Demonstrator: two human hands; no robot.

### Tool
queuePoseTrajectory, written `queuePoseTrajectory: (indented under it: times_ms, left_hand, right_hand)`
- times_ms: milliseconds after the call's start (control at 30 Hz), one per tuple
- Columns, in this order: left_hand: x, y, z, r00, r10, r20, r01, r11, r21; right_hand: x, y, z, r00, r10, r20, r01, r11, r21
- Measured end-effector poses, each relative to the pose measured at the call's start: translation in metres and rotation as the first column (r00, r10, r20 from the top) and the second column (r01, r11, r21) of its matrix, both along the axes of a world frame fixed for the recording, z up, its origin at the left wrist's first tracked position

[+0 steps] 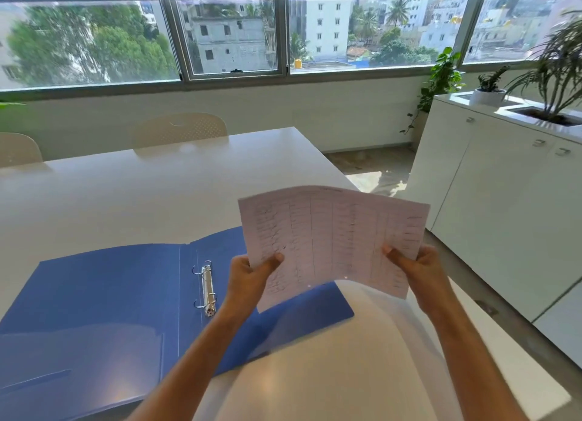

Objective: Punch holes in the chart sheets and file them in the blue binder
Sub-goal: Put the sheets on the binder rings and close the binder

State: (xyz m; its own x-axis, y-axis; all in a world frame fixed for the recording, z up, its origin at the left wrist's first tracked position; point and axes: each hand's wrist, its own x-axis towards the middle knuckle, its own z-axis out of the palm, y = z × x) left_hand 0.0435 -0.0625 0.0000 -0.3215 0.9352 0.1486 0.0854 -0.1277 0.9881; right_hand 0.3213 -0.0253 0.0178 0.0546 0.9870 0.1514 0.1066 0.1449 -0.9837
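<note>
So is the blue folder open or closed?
Open. The blue binder lies flat on the table with both covers spread and its metal rings showing in the middle. No sheets are on the rings.

A white table [132, 193] carries the open blue binder [104, 294], lying flat at its 7 o'clock corner, rings [206, 290] up.

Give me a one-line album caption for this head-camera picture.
Both hands, left and right, hold chart sheets above an open blue binder on a white table.

far table [157, 184]: bare | binder rings [206, 290]: open, upright
</note>
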Motion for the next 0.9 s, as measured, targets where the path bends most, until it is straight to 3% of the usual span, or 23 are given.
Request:
queuePoseTrajectory:
  times_ms: [100, 300, 400, 500, 567, 667, 733, 800, 900]
  left_hand:
    - [-0.004, 0.002, 0.001, 0.999, 0.043, -0.008, -0.043, 0.998, 0.035]
    - [-0.006, 0.006, -0.01, 0.993, 0.103, -0.059, -0.106, 0.994, -0.04]
    - [-0.016, 0.011, 0.004, 0.975, 0.14, -0.171, -0.143, 0.99, -0.004]
    - [-0.026, 0.013, 0.03, 0.948, 0.154, -0.277, -0.13, 0.986, 0.102]
    - [-0.031, 0.011, 0.053, 0.925, 0.176, -0.338, -0.126, 0.978, 0.165]
    - [-0.036, 0.007, 0.081, 0.881, 0.189, -0.433, -0.079, 0.963, 0.259]
    - [-0.04, 0.006, 0.096, 0.843, 0.204, -0.498, -0.053, 0.952, 0.3]
    - [-0.043, 0.004, 0.109, 0.791, 0.222, -0.57, -0.014, 0.938, 0.346]
    - [-0.05, 0.003, 0.124, 0.718, 0.25, -0.649, 0.042, 0.916, 0.399]
  right_hand:
    - [-0.001, -0.001, -0.003, 0.998, -0.031, -0.047, 0.032, 0.999, 0.027]
    - [-0.009, -0.002, -0.022, 0.998, -0.018, -0.052, 0.015, 0.999, -0.047]
    - [-0.003, 0.004, -0.007, 0.999, -0.033, -0.037, 0.033, 0.999, 0.009]
    - [0.001, 0.013, 0.026, 0.979, -0.107, -0.174, 0.128, 0.985, 0.115]
    - [0.002, 0.015, 0.054, 0.968, -0.17, -0.184, 0.209, 0.953, 0.22]
    - [-0.006, 0.011, 0.098, 0.966, -0.24, 0.095, 0.176, 0.881, 0.439]
    - [-0.018, 0.01, 0.122, 0.897, -0.293, 0.332, 0.062, 0.826, 0.561]
    - [-0.034, 0.009, 0.14, 0.818, -0.271, 0.508, -0.112, 0.79, 0.602]
    - [-0.06, 0.011, 0.15, 0.748, -0.217, 0.627, -0.273, 0.76, 0.59]
